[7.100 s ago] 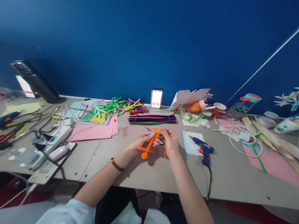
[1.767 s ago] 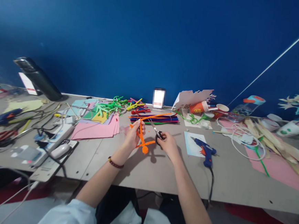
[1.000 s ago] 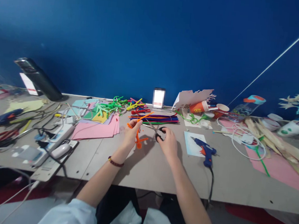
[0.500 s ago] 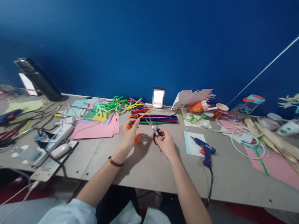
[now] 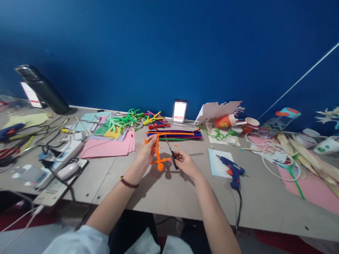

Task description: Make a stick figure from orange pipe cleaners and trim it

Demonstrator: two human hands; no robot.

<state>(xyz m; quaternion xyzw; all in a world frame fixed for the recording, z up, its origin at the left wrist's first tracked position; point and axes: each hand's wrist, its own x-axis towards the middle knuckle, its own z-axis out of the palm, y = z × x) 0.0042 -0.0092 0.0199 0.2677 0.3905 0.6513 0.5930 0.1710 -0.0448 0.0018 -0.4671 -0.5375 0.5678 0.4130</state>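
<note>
My left hand (image 5: 146, 152) is closed on an orange pipe-cleaner figure (image 5: 159, 157), which hangs head down with its round ball end lowest and thin limbs sticking out. In my right hand (image 5: 185, 163) is a pair of scissors (image 5: 173, 158) with dark handles, the blades pointing up and left beside the figure. Whether the blades touch the orange limbs I cannot tell. Just beyond both hands lies a bundle of purple, blue, orange and green pipe cleaners (image 5: 186, 135). Small orange scraps lie on the table near it.
A blue glue gun (image 5: 234, 172) rests on a light card at right. Pink paper (image 5: 109, 146), a pile of green pipe-cleaner pieces (image 5: 125, 121), a power strip (image 5: 64, 161) and a black bottle (image 5: 47, 92) are at left. A phone (image 5: 179, 111) stands against the blue wall.
The orange figure has turned in my left hand, its ball end now hanging down in view. The scissors have turned edge-on, their handles slightly lower.
</note>
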